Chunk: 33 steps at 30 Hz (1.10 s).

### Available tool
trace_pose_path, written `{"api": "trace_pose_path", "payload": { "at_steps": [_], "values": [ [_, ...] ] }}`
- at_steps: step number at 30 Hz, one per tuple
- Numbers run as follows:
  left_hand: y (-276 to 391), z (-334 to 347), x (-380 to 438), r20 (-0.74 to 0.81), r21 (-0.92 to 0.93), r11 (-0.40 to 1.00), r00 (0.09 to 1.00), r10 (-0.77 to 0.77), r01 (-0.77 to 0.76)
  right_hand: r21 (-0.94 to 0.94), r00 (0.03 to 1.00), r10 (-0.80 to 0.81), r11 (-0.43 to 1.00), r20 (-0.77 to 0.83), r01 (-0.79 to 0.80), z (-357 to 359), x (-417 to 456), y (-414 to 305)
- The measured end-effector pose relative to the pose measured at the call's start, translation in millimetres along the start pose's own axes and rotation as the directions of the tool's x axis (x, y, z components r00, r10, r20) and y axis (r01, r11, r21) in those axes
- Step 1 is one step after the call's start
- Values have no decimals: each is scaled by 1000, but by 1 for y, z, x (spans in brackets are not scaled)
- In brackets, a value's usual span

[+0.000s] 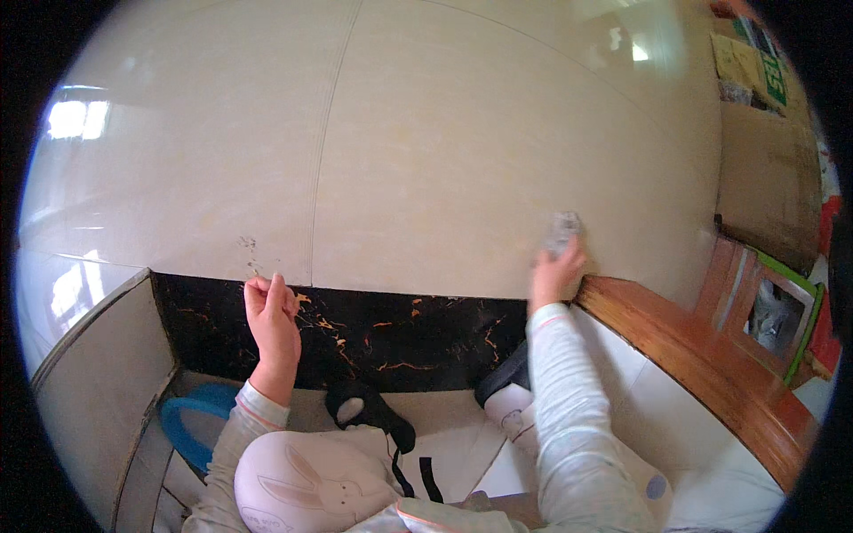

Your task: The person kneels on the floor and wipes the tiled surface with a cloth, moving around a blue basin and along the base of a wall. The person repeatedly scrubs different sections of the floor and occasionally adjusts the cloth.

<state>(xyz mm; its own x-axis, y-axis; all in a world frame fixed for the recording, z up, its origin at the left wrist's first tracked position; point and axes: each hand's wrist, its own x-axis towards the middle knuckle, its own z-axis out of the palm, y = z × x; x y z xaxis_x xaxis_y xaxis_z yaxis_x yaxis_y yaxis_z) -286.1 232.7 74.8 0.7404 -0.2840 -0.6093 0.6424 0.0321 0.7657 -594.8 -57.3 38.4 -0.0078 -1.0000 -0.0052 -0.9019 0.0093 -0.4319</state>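
Observation:
My right hand (558,270) presses a crumpled grey-white cloth or wad (564,232) on the cream tiled surface (433,160), near the wooden trim at the right. My left hand (272,300) is raised over the seam between the cream tile and the black marble-patterned strip (413,340); its thumb and fingertips are close together, and a tiny yellowish thing seems to show at them, too small to name. Just beyond the left fingertips, dark specks of debris (248,245) lie scattered on the tile.
A polished wooden ledge (693,360) runs along the lower right. Cardboard (766,180) and a green-edged framed item (773,320) lie at the right. A blue curved object (176,426) is at the lower left, beside my knees and a black slipper (393,423).

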Motion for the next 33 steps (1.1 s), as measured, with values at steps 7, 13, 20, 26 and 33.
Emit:
{"api": "trace_pose_path", "payload": {
  "at_steps": [7, 13, 20, 26, 33],
  "values": [
    [7, -2, -2, 46, -75, 992, 994, 102, -98, 294, 684, -630, 777, 367, 557, 72, -209, -114],
    [22, -35, -16, 5, -167, 979, 992, 123, -120, 503, 914, -157, 862, 373, -58, 16, -36, -92],
    [37, -83, -29, -108, -164, 982, 991, 81, -98, 221, 965, 234, 954, -121, -203, 16, 129, 11],
    [51, -82, -33, -175, -300, 948, 983, 56, -108, 163, 497, -861, 508, 107, 846, 126, -31, -173],
    [74, -100, -57, -98, -189, 940, 958, 270, -284, 686, 548, -743, 628, 385, 368, 136, -180, -241]
  ]
}}
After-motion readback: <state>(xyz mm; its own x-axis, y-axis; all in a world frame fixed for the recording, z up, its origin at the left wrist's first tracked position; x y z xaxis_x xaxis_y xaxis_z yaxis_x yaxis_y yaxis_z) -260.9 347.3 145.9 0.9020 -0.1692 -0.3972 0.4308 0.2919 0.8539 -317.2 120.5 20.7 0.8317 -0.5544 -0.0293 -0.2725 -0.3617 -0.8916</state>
